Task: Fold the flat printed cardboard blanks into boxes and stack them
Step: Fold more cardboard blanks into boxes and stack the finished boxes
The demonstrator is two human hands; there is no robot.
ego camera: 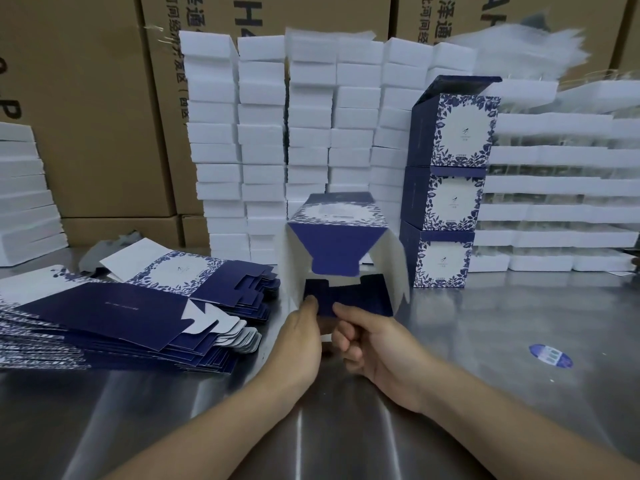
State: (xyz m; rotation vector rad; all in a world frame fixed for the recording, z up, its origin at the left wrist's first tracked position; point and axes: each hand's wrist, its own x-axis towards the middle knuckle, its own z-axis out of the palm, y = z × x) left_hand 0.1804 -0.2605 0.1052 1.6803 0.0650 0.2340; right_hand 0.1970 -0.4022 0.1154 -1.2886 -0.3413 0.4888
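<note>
A person's left hand (pixel 301 337) and right hand (pixel 377 348) hold a half-folded navy-and-white floral-printed cardboard box (pixel 341 220) at the middle of a brushed-steel bench (pixel 485 341), its open end turned toward the camera. The right hand's curled fingers (pixel 344 337) and thumb pinch the navy lower flap; the left hand grips the same flap's left edge, thumb on top, its other fingers hidden behind the card. A tapered navy upper flap hangs into the opening and white side flaps stand out on either side. A slumped pile of flat printed cardboard blanks (pixel 121 313) lies on the bench to the left; three finished boxes (pixel 446 199) stand stacked to the right, before walls of white foam blocks (pixel 263 133) and brown corrugated cartons (pixel 86 98)
</note>
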